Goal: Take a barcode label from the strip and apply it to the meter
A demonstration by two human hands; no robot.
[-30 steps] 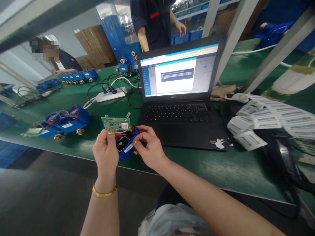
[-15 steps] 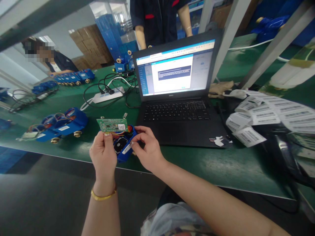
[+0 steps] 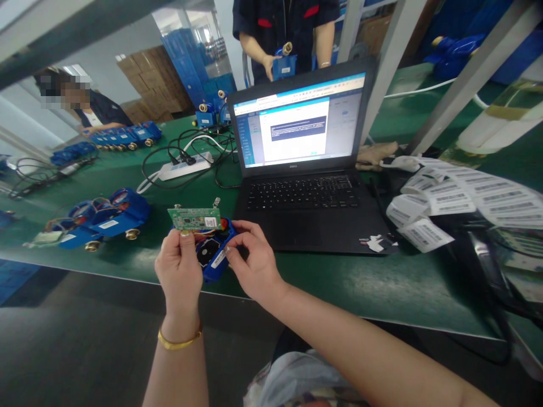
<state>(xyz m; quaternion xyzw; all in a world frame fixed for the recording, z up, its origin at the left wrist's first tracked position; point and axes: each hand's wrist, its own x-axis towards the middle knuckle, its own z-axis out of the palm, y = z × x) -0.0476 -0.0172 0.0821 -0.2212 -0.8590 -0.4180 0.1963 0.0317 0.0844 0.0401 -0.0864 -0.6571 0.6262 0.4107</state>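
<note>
Between thumb and fingers, my left hand [image 3: 179, 264] pinches the lower edge of a green circuit board [image 3: 194, 219], which has a small coiled spring at its upper right corner. Coloured wires run from the board toward an opened blue meter housing [image 3: 216, 264] just below it, with a black inside and a white barcode label on its side. My right hand [image 3: 253, 261] is closed on the right side of that housing, thumb by the label. The housing is at the front edge of the green bench, partly hidden by my left hand.
A black laptop [image 3: 303, 226] stands open behind my hands. More opened blue meters [image 3: 111, 221] lie at left, near a white power strip [image 3: 186, 167] with black cables. Barcode label strips [image 3: 428, 234] curl at right. Across the bench, a co-worker's hand [image 3: 268, 65] holds a blue meter [image 3: 284, 68].
The co-worker opposite has lifted a blue meter into view behind the laptop. My hands, the board and the housing stay nearly the same; the view has shifted slightly.
</note>
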